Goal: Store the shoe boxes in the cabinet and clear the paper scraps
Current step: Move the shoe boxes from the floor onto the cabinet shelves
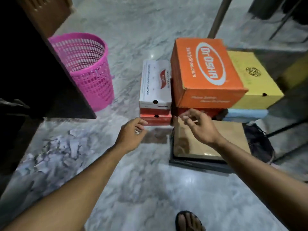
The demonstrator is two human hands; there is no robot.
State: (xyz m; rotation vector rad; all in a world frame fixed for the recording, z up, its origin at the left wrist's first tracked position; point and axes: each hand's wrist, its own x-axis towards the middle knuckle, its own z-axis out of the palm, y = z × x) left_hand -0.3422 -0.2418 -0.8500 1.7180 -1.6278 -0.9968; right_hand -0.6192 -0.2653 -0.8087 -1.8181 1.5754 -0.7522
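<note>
We are holding both hands, left (133, 130) and right (198, 125), empty with fingers loosely curled, before stacked shoe boxes (205, 72) on the floor, paper scraps (55, 150) lying left near a pink basket (86, 67).

A glossy grey-white marble floor (146, 189) fills the dim room, catching a small bright glint of light (151, 55) near the middle. At upper left stands a brown louvred wooden door (45, 12). Thin dark metal furniture legs (283, 19) rise at upper right, blurred.
</note>
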